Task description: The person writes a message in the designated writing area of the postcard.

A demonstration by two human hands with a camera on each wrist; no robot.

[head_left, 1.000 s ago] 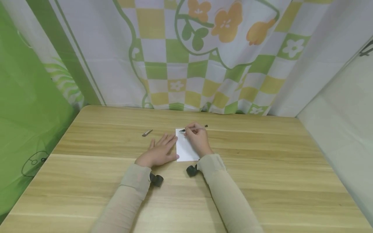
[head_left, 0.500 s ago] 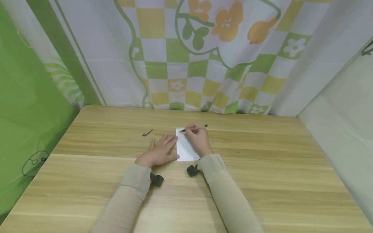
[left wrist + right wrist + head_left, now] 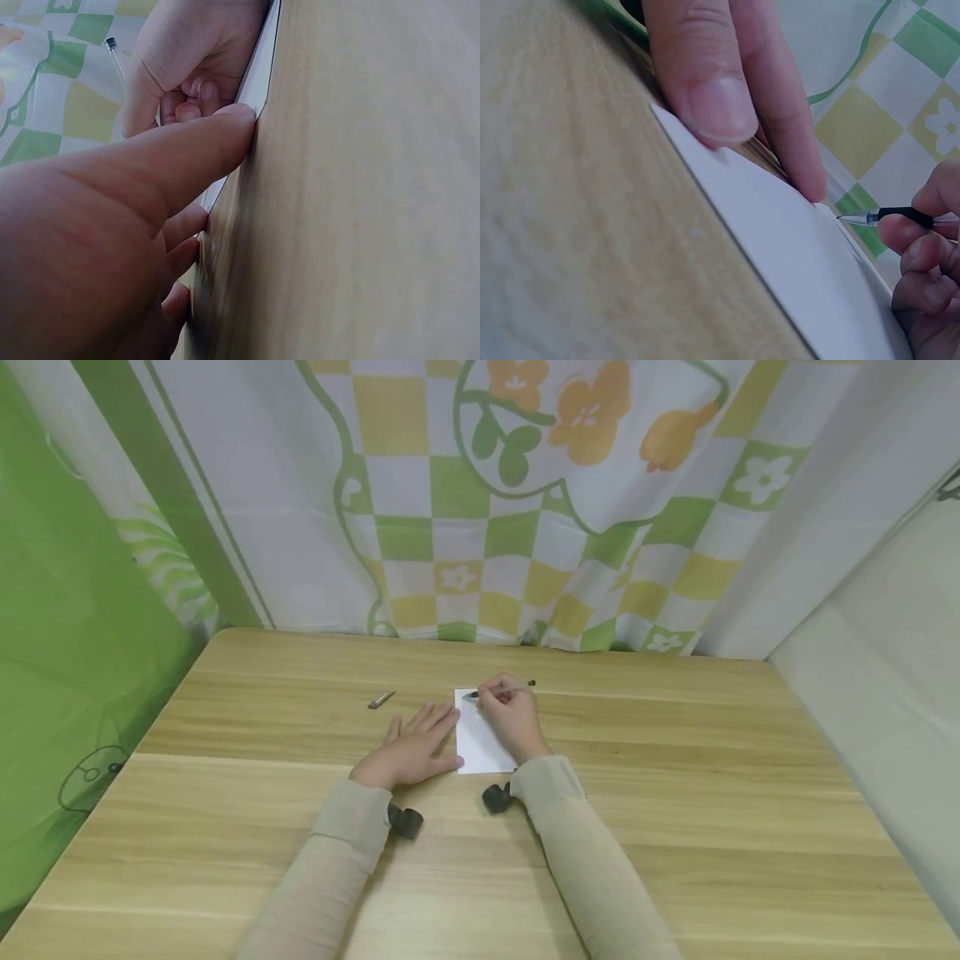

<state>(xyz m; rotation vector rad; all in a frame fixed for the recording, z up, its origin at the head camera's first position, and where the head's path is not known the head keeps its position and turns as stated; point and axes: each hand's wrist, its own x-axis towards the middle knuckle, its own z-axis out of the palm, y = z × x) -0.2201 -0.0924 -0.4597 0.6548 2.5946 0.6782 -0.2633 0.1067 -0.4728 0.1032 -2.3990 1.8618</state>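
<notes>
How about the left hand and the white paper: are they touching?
Touching. The right wrist view shows it: the left hand has its thumb resting on the edge of the white paper.

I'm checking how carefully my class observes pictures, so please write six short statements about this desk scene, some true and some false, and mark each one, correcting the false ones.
1. The right hand holds a pen. True.
2. The pen is capped. False: its writing end is bare.
3. The left hand touches the paper. True.
4. The paper lies to the left of both hands. False: it lies to the right of the left hand.
5. A small slim object lies on the table, left of the paper. True.
6. Everything behind the table is plain white. False: the curtain there shows checks and orange flowers.
</notes>
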